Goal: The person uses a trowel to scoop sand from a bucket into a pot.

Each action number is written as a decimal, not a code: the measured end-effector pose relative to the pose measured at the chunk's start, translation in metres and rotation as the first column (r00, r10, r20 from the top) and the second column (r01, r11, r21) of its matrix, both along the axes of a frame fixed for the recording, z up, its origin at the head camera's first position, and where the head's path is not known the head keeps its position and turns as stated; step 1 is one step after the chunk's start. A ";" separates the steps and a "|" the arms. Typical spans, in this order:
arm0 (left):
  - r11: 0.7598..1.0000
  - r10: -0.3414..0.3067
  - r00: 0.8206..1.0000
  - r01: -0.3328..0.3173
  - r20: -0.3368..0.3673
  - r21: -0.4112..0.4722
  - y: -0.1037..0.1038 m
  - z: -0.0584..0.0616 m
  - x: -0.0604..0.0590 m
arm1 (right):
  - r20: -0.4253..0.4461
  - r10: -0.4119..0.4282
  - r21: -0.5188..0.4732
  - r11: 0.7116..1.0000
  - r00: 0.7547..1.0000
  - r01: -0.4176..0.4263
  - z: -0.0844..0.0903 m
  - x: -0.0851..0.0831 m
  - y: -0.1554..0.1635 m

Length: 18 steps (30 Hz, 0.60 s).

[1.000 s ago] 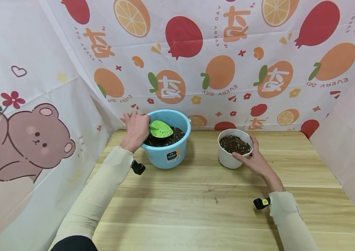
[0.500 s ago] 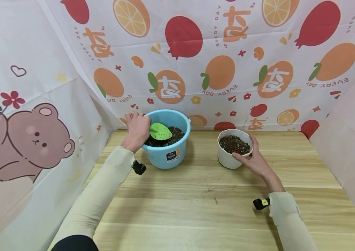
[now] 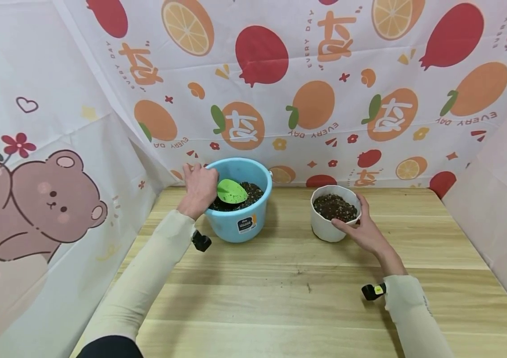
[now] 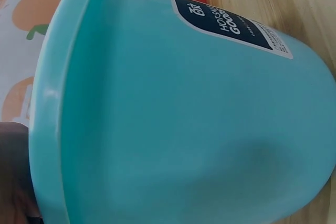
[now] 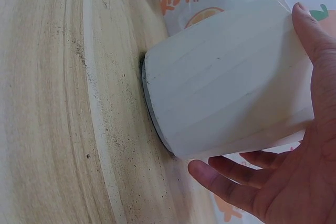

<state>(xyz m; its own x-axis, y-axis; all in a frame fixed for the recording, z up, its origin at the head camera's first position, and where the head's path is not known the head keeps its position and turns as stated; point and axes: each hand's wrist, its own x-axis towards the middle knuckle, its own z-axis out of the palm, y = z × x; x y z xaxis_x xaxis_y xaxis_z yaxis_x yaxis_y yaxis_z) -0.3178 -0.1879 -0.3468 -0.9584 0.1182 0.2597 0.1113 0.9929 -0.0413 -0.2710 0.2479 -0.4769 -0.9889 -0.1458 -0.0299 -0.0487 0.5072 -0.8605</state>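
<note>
At the left, a light blue bucket holds dark, speckled potting soil. My left hand is at the bucket's left rim, gripping a green trowel whose handle is hidden behind the fingers. The trowel's blade dips into the soil. In the left wrist view the bucket wall fills most of the picture. To the right stands a white plant pot with soil inside. My right hand holds this pot by its right side, thumb at the near rim; in the right wrist view, fingers spread beneath its side.
A wooden table bears both containers, with a few soil crumbs in front of the pot. Behind rises a fruit-print cloth; a cloth with a bear print hangs along the left side.
My left hand has shifted slightly right and down, and the trowel blade has moved further right over the soil. The right hand and pot stay put.
</note>
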 end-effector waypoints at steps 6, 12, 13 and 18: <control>1.000 -0.003 1.000 0.003 0.009 0.002 0.001 -0.002 0.000 | 0.000 0.001 -0.002 1.000 1.000 -0.001 0.001 0.001 0.000; 1.000 -0.023 1.000 0.023 0.011 0.010 0.004 -0.005 -0.002 | -0.006 -0.002 -0.003 1.000 1.000 0.002 0.000 0.001 0.001; 1.000 -0.024 1.000 0.024 0.011 0.006 0.005 -0.005 -0.002 | -0.005 -0.002 0.000 1.000 1.000 0.002 0.000 0.001 0.002; 1.000 -0.022 1.000 0.022 0.012 0.001 0.006 -0.006 -0.002 | -0.001 0.000 0.003 1.000 1.000 0.000 0.001 0.000 0.002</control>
